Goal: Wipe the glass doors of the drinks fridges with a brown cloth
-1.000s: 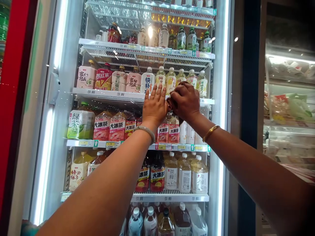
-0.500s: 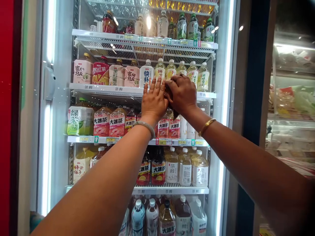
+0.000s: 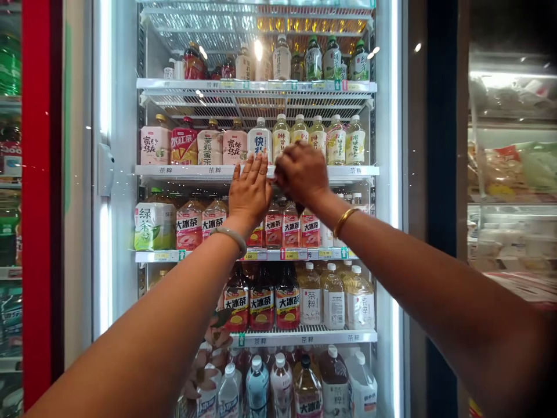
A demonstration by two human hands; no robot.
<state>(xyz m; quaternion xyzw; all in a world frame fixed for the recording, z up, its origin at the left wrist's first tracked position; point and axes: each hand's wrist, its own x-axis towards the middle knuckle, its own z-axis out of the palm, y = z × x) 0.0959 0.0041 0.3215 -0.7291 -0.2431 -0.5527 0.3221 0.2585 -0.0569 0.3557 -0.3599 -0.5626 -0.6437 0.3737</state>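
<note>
1. Drinks cooler (image 3: 122, 87), glass front, lit strips down both sides, five wire shelves of bottles.
2. Second shelf (image 3: 191, 170): white rail with labels; squat pink-label bottles toward its left end, tall yellow tea bottles (image 3: 337, 142) toward its right end.
3. Third shelf: green tea carton-bottle (image 3: 153, 223) at its left end, red-label iced tea bottles (image 3: 290, 227) along the middle.
4. Left hand (image 3: 249, 191): flat, fingers straight and together, pointing up, palm facing the cooler at the second shelf's front edge near mid-span. Holds nothing. Pale bangle (image 3: 230, 237) on the wrist.
5. Right hand (image 3: 301, 171): curled into a fist, touching the left hand's fingers at the same shelf edge. Cannot tell what it grips. Gold bangle (image 3: 344, 219) on the wrist.
</note>
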